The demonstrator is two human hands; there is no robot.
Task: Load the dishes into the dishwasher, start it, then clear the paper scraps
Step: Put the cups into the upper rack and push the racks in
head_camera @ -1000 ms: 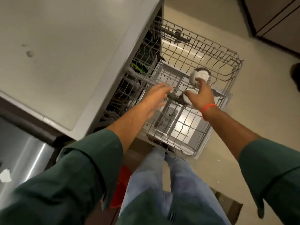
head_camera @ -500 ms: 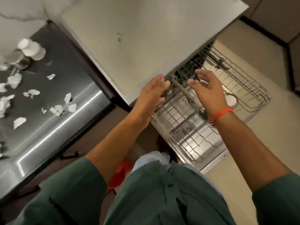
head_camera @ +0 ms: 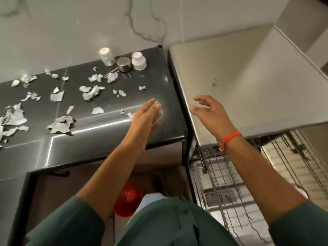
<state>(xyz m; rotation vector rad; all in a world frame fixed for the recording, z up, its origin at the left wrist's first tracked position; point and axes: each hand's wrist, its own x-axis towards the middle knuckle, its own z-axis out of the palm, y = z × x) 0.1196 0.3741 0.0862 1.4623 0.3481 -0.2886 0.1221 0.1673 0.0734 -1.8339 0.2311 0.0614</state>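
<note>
My left hand (head_camera: 148, 115) hovers over the dark counter (head_camera: 106, 132) near its right end, fingers straight, holding nothing. My right hand (head_camera: 210, 112) floats above the grey dishwasher top (head_camera: 248, 82), fingers loosely spread and empty. At the counter's back stand a clear glass (head_camera: 106, 56), a small steel cup (head_camera: 124, 63) and a white stack of small bowls (head_camera: 138, 61). Several torn paper scraps (head_camera: 61, 124) lie scattered over the counter. The pulled-out wire rack (head_camera: 230, 174) of the dishwasher shows at lower right under my right forearm.
A marble wall (head_camera: 88, 23) rises behind the counter. A red bin (head_camera: 128, 199) sits on the floor below the counter, beside my legs. The counter's front edge runs just under my left forearm.
My view has swung left from the rack to the counter. Both hands have left the rack and moved up and left, empty; the bowls I placed are out of sight.
</note>
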